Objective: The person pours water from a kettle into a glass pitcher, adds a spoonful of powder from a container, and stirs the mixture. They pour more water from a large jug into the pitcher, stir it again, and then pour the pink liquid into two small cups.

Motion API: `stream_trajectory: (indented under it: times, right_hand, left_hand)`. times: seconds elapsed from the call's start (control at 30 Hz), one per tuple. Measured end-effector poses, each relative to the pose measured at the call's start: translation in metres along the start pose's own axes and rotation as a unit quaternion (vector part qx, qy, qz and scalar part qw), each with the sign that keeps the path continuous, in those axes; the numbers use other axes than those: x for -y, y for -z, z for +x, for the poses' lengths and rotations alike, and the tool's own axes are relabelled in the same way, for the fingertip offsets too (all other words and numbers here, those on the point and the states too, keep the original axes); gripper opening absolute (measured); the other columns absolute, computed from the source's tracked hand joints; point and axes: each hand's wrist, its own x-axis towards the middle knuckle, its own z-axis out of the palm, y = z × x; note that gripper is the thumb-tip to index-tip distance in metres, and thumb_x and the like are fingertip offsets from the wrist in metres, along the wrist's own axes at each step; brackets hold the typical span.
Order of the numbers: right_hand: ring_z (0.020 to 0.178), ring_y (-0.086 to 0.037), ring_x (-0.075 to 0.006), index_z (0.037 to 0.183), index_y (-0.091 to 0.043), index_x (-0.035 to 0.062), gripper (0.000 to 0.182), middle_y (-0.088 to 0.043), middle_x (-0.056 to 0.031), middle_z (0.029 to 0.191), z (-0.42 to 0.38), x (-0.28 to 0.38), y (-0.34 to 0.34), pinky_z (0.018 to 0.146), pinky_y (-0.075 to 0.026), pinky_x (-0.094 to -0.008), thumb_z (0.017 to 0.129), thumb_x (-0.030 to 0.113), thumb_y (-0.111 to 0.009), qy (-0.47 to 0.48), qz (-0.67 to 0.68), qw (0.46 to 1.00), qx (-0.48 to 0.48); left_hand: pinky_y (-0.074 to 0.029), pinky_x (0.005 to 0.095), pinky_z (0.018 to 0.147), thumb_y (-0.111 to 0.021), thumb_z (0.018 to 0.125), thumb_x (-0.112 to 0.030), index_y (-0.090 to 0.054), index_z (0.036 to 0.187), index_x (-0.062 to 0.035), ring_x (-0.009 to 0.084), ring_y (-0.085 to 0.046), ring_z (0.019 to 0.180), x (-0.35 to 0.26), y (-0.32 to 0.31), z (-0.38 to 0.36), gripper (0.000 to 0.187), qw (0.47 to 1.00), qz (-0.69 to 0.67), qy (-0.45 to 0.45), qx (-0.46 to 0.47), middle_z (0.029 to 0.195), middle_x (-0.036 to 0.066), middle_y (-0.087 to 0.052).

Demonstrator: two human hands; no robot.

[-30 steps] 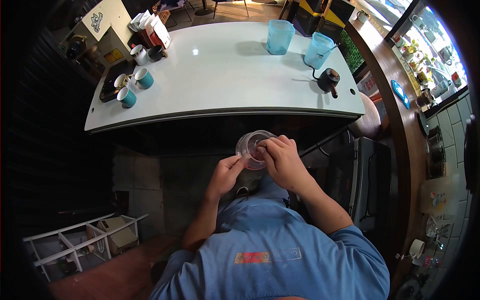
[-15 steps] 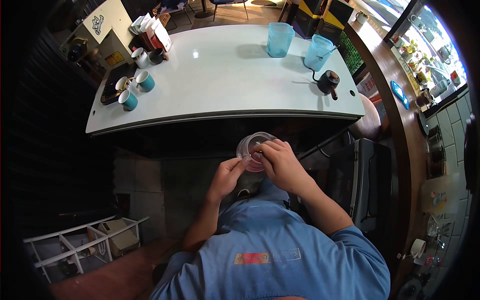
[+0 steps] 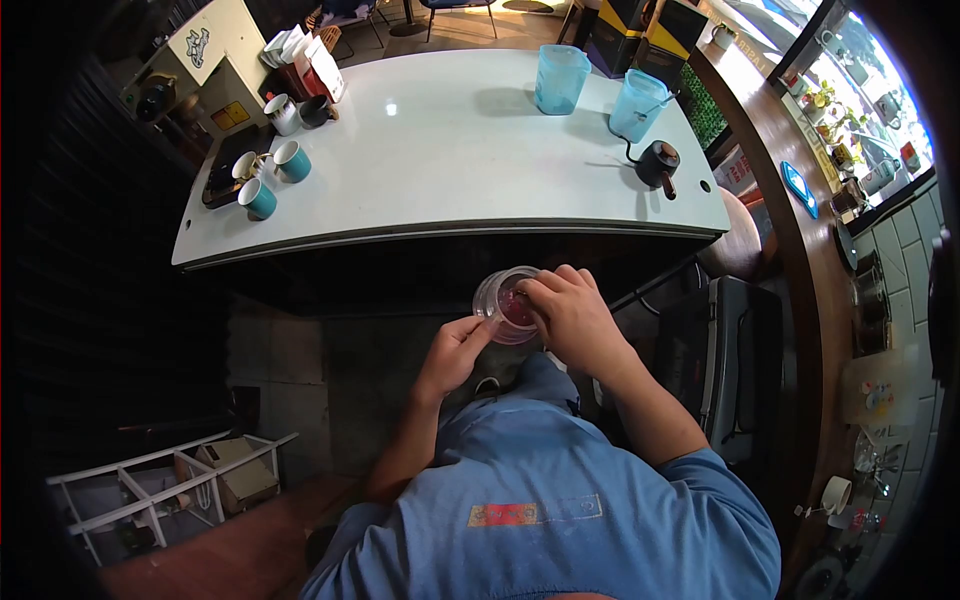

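In front of my body, below the table's near edge, is a clear round plastic container (image 3: 486, 298) with something dark pink or red (image 3: 515, 309) inside. My left hand (image 3: 455, 355) grips its near-left rim between thumb and fingers. Over the right side of the opening is my right hand (image 3: 582, 325), its fingers curled and pinched together at the inner wall. Whatever those fingers hold, if anything, is too small and hidden to name.
Beyond stands a white table (image 3: 430, 150) with teal cups (image 3: 291, 161) at left, blue translucent pitchers (image 3: 562, 80) and a black gooseneck kettle (image 3: 657, 165) at right. A dark case (image 3: 740, 380) is to my right, a white rack (image 3: 150, 490) at lower left.
My right hand has shifted slightly right and up from the container's middle, uncovering more of the dark pink contents. My left hand keeps its grip on the rim.
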Motion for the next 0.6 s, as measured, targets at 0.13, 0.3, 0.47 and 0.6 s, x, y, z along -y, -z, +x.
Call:
stream_trajectory:
  times: [0.13,0.3,0.47,0.6]
  right_hand:
    - [0.086,-0.053,-0.0248,0.103,-0.06,0.0079,0.025,-0.06,-0.0052,0.095,0.002,0.0,-0.003,0.08,-0.039,-0.0356,0.079,0.007,-0.059,0.017,-0.032,0.999,-0.04]
    - [0.086,-0.052,-0.0249,0.103,-0.061,0.0077,0.022,-0.061,-0.0057,0.094,0.005,-0.001,-0.009,0.081,-0.039,-0.0354,0.081,0.006,-0.056,0.021,0.082,0.994,-0.063]
    - [0.085,-0.051,-0.0255,0.102,-0.06,0.0056,0.019,-0.061,-0.0073,0.09,0.004,0.002,-0.001,0.082,-0.038,-0.036,0.085,0.007,-0.054,0.008,0.105,0.994,-0.025]
    - [0.086,-0.051,-0.0257,0.103,-0.06,0.0051,0.02,-0.061,-0.0073,0.093,0.006,0.001,0.001,0.083,-0.038,-0.0364,0.083,0.007,-0.056,0.016,0.068,0.997,-0.014]
  left_hand:
    - [-0.03,0.0188,0.055,-0.051,0.096,-0.021,-0.062,0.084,-0.0031,0.0005,-0.039,0.062,0.0,0.001,0.0,0.024,1.0,0.001,0.012,-0.006,0.069,-0.007,-0.049]
    - [-0.032,0.0179,0.056,-0.051,0.096,-0.021,-0.063,0.085,-0.0033,0.0006,-0.042,0.064,0.0,0.006,0.001,0.025,1.0,-0.018,-0.004,-0.014,0.071,-0.006,-0.051]
    - [-0.032,0.0181,0.057,-0.051,0.097,-0.022,-0.063,0.085,-0.0031,0.0006,-0.042,0.064,0.002,0.011,0.001,0.026,1.0,-0.019,0.004,-0.017,0.07,-0.006,-0.052]
    - [-0.032,0.018,0.057,-0.052,0.097,-0.022,-0.064,0.086,-0.0027,0.0006,-0.042,0.065,-0.002,0.007,0.0,0.025,1.0,-0.022,-0.004,-0.022,0.071,-0.006,-0.052]
